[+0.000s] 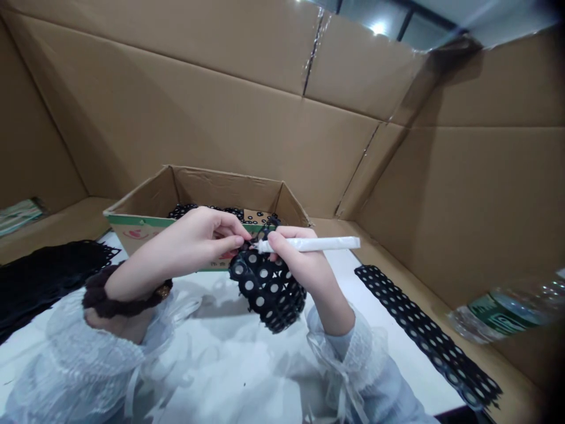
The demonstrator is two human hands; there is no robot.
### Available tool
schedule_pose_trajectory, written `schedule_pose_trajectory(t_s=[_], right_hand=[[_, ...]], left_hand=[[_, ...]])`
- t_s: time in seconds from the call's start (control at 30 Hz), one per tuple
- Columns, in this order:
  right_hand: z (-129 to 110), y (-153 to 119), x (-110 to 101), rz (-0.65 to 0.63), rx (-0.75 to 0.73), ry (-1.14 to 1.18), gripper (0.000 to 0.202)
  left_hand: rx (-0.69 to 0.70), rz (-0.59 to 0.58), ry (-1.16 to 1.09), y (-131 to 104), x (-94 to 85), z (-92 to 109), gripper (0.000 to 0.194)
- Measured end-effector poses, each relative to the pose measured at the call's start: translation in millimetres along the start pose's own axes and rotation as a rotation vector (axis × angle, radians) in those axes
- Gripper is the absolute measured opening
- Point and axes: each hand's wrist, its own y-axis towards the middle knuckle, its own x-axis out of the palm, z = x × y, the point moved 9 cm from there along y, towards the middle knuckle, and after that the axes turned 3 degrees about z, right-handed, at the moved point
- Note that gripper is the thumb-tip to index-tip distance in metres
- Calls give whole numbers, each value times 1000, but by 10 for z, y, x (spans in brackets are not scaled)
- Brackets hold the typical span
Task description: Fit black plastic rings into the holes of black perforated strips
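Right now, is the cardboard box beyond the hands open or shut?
The box is open: its top is uncovered and black scraps show inside.

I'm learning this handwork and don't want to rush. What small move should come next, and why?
Probably a slight nudge of the white-handled tool at the pinched spot: the left hand pinches the black perforated fabric, and the right hand holds the tool with its tip close beside the left fingertips.
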Motion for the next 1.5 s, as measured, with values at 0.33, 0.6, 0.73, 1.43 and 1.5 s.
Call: schedule_pose_trajectory(t_s=[0.33,0.6,0.73,1.43,1.5], right_hand=[[94,96,-287,117,-32,119,37],[144,145,-305,155,-42,244,37],[191,151,-279,170,9,260,37],[140,-398,119,205,-88,49,32],[105,-507,144,182,-230,-134,24]], left_hand=[[32,768,598,239,-904,-810,46],[240,233,432,169,-279,-242,33],[399,69,356,-135,69,146,33],[409,514,1084,-425,154,429,21],[417,517,1075,-416,188,455,21]])
